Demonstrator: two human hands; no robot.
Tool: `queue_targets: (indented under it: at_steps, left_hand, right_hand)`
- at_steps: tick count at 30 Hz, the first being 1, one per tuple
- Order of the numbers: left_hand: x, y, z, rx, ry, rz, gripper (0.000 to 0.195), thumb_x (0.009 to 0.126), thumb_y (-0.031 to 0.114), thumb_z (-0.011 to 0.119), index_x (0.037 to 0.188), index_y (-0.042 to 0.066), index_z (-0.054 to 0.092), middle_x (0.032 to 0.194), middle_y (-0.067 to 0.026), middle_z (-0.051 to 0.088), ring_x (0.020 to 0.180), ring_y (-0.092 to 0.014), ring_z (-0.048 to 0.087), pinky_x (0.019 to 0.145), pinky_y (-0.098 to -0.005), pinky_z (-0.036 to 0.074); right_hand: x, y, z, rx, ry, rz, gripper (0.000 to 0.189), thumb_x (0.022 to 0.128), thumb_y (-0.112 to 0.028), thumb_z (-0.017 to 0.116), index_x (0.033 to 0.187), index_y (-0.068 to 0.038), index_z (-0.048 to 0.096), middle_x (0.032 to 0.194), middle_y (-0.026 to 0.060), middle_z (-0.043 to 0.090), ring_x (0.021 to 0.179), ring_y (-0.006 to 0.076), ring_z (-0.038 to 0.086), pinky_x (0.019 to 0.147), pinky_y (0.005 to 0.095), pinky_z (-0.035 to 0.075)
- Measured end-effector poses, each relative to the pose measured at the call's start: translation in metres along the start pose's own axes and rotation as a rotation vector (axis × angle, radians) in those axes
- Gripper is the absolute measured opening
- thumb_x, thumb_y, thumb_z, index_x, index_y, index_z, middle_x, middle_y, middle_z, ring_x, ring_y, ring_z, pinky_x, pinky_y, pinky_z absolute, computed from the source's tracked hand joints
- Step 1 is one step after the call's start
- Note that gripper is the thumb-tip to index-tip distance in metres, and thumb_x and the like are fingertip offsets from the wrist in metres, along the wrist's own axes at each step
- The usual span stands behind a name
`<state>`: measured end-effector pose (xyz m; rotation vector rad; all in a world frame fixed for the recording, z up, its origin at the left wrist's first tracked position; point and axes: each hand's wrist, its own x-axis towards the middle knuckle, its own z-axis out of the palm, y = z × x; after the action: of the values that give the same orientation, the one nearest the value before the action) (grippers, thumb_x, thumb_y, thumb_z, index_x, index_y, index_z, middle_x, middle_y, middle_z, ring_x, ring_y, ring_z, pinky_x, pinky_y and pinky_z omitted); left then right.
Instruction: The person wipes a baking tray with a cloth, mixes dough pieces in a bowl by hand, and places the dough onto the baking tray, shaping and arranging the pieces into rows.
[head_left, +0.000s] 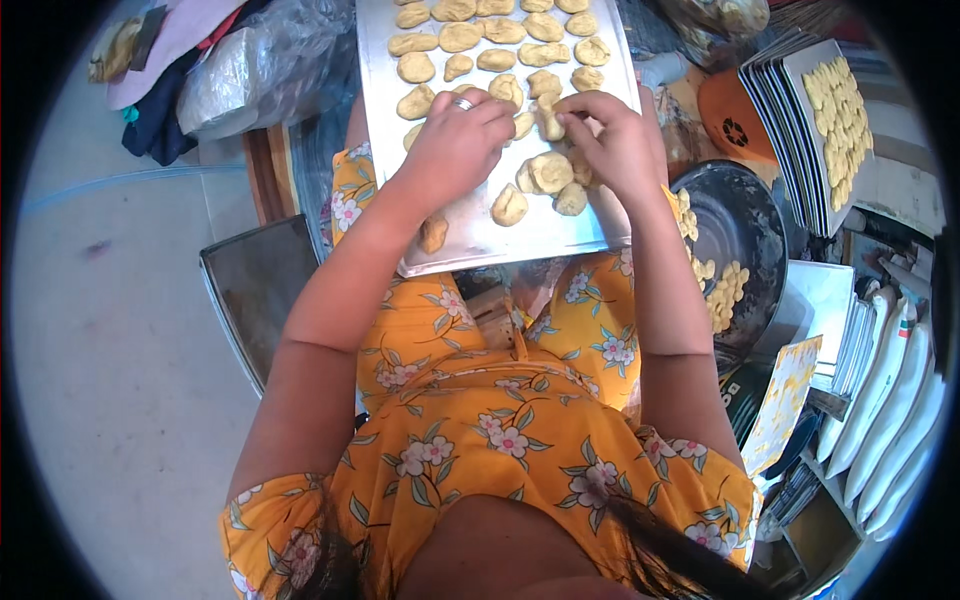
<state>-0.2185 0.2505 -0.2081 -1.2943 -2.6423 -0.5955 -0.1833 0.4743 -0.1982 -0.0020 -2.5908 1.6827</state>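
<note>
A metal baking tray (457, 251) rests across my thighs, with rows of flattened yellowish dough pieces (460, 37) on its far part. My left hand (461, 142) is over the tray's middle, a ring on one finger, its fingertips at a small dough piece (523, 124); whether it grips that piece is hidden. My right hand (607, 139) pinches an elongated dough piece (551, 120) between thumb and fingers. Nearer me lies a loose cluster of dough lumps (550, 172), partly beneath my right hand. A single lump (510, 205) sits beside the cluster, and a browner one (433, 233) lies near my left forearm.
At right stand a large dark basin (765, 225) holding small dough pieces, an orange container (731, 112), and a stack of trays (795, 142) topped with shaped dough. White filled bags (881, 382) are below them. An empty dark tray (262, 277) and clear plastic bag (247, 75) are at left.
</note>
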Motion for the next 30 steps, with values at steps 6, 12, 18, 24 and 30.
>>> queue_targets:
  at_steps: [6, 12, 18, 24, 30]
  left_hand:
    - [0.009, 0.0, -0.007, -0.056, -0.149, -0.053, 0.027, 0.081, 0.011, 0.067, 0.107, 0.01, 0.068, 0.106, -0.0049, 0.064, 0.108, -0.024, 0.055, 0.095, -0.0422, 0.036]
    - [0.029, 0.013, 0.002, -0.092, 0.055, 0.022, 0.029, 0.084, 0.019, 0.066, 0.112, 0.011, 0.067, 0.107, -0.0035, 0.063, 0.11, -0.024, 0.054, 0.099, -0.0422, 0.034]
    - [0.053, 0.019, 0.02, 0.036, -0.185, -0.056, 0.028, 0.085, 0.027, 0.067, 0.109, 0.011, 0.067, 0.102, -0.0058, 0.065, 0.108, -0.025, 0.056, 0.098, -0.0414, 0.036]
    - [0.056, 0.024, 0.028, -0.028, -0.02, -0.111, 0.017, 0.083, 0.024, 0.068, 0.095, 0.012, 0.067, 0.083, -0.0081, 0.068, 0.092, -0.026, 0.062, 0.09, -0.0389, 0.038]
    - [0.059, 0.025, 0.028, -0.029, -0.085, -0.167, 0.017, 0.089, 0.025, 0.064, 0.097, 0.011, 0.07, 0.084, -0.0082, 0.068, 0.089, -0.027, 0.061, 0.09, -0.0393, 0.038]
  right_hand:
    - [-0.013, -0.007, -0.007, -0.248, 0.007, -0.139, 0.016, 0.08, -0.012, 0.074, 0.094, -0.004, 0.071, 0.09, 0.0117, 0.067, 0.081, 0.0302, 0.064, 0.073, 0.0358, 0.052]
    - [-0.035, -0.008, -0.023, 0.031, -0.181, -0.079, 0.018, 0.078, -0.009, 0.074, 0.096, -0.005, 0.07, 0.092, 0.0086, 0.065, 0.081, 0.0205, 0.062, 0.076, 0.0305, 0.051]
    - [-0.018, -0.014, -0.022, -0.352, -0.293, -0.283, 0.02, 0.078, -0.009, 0.075, 0.096, -0.004, 0.069, 0.092, 0.0083, 0.065, 0.083, 0.018, 0.063, 0.076, 0.0317, 0.051]
    - [-0.018, 0.0, -0.04, -0.017, -0.121, -0.075, 0.018, 0.08, -0.012, 0.077, 0.092, -0.001, 0.069, 0.093, 0.0063, 0.067, 0.088, 0.0147, 0.063, 0.08, 0.027, 0.05]
    - [-0.018, -0.018, -0.023, -0.379, -0.335, -0.301, 0.029, 0.073, -0.018, 0.08, 0.097, -0.006, 0.07, 0.098, 0.0106, 0.066, 0.092, 0.0279, 0.063, 0.083, 0.0382, 0.049]
